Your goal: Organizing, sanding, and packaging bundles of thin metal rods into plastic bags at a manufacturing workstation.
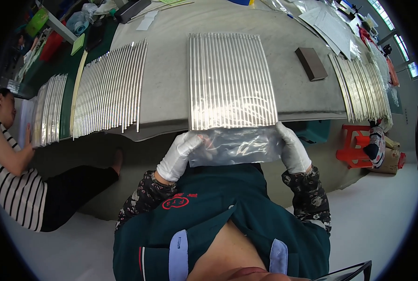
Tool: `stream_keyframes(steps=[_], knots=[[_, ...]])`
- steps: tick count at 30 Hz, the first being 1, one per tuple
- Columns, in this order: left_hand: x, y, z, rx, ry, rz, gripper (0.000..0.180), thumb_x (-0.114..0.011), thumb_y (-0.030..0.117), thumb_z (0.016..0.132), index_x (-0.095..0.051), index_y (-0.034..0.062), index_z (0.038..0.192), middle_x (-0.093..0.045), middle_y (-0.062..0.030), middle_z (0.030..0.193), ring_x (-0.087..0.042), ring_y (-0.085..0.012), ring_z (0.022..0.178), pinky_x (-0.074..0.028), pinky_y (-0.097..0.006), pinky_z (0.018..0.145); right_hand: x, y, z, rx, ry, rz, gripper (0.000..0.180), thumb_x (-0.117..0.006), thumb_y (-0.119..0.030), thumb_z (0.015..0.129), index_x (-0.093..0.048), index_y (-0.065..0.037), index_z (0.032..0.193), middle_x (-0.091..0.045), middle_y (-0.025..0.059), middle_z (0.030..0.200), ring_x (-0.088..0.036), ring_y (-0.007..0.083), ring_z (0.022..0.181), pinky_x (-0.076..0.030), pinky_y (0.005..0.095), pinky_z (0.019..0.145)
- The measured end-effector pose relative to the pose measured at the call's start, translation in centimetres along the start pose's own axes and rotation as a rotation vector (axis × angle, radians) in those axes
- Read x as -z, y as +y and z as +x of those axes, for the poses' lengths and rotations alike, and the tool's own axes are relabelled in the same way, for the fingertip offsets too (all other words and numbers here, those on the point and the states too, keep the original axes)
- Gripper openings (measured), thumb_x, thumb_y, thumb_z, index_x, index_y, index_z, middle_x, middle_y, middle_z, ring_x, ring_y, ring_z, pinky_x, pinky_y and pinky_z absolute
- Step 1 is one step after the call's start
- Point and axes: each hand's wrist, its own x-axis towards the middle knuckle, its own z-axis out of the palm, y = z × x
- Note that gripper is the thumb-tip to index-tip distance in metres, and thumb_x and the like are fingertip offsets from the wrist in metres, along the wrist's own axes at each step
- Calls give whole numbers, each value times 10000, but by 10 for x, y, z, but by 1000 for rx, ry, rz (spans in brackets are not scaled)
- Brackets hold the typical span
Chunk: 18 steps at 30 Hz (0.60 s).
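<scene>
A flat row of thin silvery metal tubes (pixel 230 77) lies in front of me, its near end at the table edge. Wrinkled glare over the row suggests that clear plastic covers it, at least near the bottom. The loose end of a clear plastic bag (pixel 239 152) hangs from the near end toward my body. My left hand (pixel 178 155), in a white glove, is closed on the bag's left side, with fingertips partly behind the film. On the right side, my right hand (pixel 293 147), also gloved in white, grips the bag near the tubes' corner.
More silvery tubes (pixel 110 89) lie to the left, beside a wrapped bundle (pixel 50 110). Another bundle (pixel 361 89) lies at the right. A dark block (pixel 311 63) rests on the grey tabletop (pixel 164 79). A person (pixel 12 159) sits at the left; a red stool (pixel 351 145) stands right.
</scene>
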Motion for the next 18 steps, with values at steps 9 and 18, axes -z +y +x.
stream_keyframes(steps=[9,18], knots=[[-28,3,6,134,23,-427,471,-417,376,907,-579,-66,899,-619,-133,816,-604,-181,705,-489,-265,687,-19,9,11,-3,136,-51,318,-563,-343,847,-545,-47,736,-529,8,635,-471,74,511,-401,192,488],[-30,-5,12,-19,37,-149,535,-354,437,913,-610,-30,865,-651,-112,790,-594,-123,635,-443,-214,610,-30,7,8,71,266,13,256,-571,-294,849,-511,-69,743,-492,-27,641,-441,54,529,-378,188,477]])
